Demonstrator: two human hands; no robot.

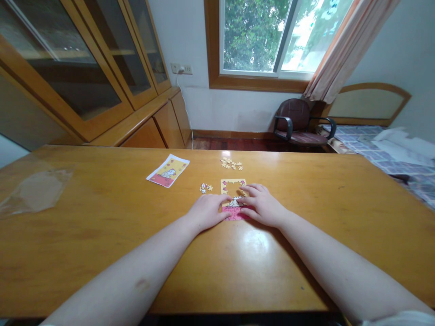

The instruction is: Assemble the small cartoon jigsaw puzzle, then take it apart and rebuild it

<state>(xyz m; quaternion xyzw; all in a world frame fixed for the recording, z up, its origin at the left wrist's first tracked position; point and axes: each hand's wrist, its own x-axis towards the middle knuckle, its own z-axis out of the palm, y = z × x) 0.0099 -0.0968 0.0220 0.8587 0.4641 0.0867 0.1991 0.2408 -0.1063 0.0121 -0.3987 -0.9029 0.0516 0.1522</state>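
A partly assembled jigsaw puzzle (pixel 233 215) lies on the wooden table, its yellow border at the top, a pink band at the bottom and a gap in the upper middle. My left hand (pixel 208 211) rests at its left edge, fingertips apart and touching it. Over the right side spreads my right hand (pixel 263 205), fingers apart, covering part of the puzzle. Left of the puzzle sits a small group of loose puzzle pieces (pixel 205 187) with white and red on them. Beyond it is a larger pile of yellow pieces (pixel 231 164).
A printed reference picture (pixel 169 170) lies at the back left of the table (pixel 136 267). Farther left is a clear plastic bag (pixel 37 191). Past the table's far edge stand an office chair (pixel 301 121), a bed (pixel 370 136) and a glass-door cabinet (pixel 132 113).
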